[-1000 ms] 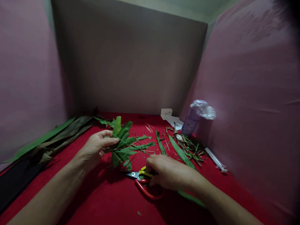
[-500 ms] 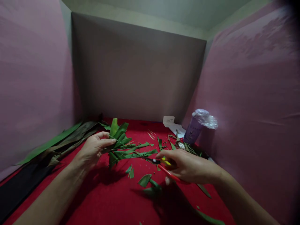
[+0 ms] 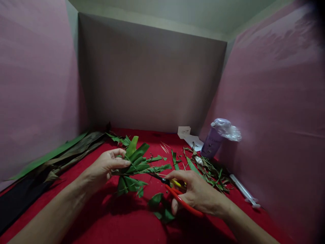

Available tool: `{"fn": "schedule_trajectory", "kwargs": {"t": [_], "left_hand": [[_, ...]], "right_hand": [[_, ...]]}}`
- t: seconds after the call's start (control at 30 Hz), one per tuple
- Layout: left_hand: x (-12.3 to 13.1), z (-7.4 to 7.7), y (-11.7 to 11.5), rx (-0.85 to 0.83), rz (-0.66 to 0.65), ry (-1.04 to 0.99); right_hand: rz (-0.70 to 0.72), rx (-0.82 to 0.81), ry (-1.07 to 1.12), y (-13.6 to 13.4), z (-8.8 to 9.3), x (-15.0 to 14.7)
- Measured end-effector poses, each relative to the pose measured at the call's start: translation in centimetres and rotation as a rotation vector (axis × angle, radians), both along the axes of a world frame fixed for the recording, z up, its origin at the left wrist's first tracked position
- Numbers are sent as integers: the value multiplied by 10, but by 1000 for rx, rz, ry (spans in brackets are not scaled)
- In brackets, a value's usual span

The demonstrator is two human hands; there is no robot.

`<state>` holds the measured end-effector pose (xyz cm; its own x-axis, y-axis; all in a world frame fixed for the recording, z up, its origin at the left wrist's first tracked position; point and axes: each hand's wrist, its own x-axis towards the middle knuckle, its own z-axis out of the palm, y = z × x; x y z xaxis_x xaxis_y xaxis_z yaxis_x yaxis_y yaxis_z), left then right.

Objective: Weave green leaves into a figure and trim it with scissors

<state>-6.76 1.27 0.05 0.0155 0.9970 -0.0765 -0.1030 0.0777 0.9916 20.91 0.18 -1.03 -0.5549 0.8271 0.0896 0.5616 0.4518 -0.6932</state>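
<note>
Green leaves (image 3: 139, 154) pinched, red-and-yellow scissors (image 3: 177, 195) gripped

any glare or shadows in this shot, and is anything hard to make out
In the head view, the light is dim and shadow darkens the red cloth below the left hand; same view, the plastic wrap glints; same view, the top right corner is black and the writing on the white card is illegible.

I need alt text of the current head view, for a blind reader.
Left hand holds a bunch of green leaves; the right hand grips red-and-yellow scissors close to it, above a red surface. To the right are plant scraps and a purple container.
</note>
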Motion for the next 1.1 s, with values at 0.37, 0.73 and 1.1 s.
{"fn": "schedule_trajectory", "kwargs": {"t": [0.37,0.73,1.1], "left_hand": [[5,-2,-3,-6,-33,8],[-1,-4,-1,-34,-78,55],[5,-4,-2,-63,-87,29]], "right_hand": [[79,-134,160,-2,-6,-3],[122,-144,208,-2,-7,-1],[154,-56,180,0,-11,1]]}}
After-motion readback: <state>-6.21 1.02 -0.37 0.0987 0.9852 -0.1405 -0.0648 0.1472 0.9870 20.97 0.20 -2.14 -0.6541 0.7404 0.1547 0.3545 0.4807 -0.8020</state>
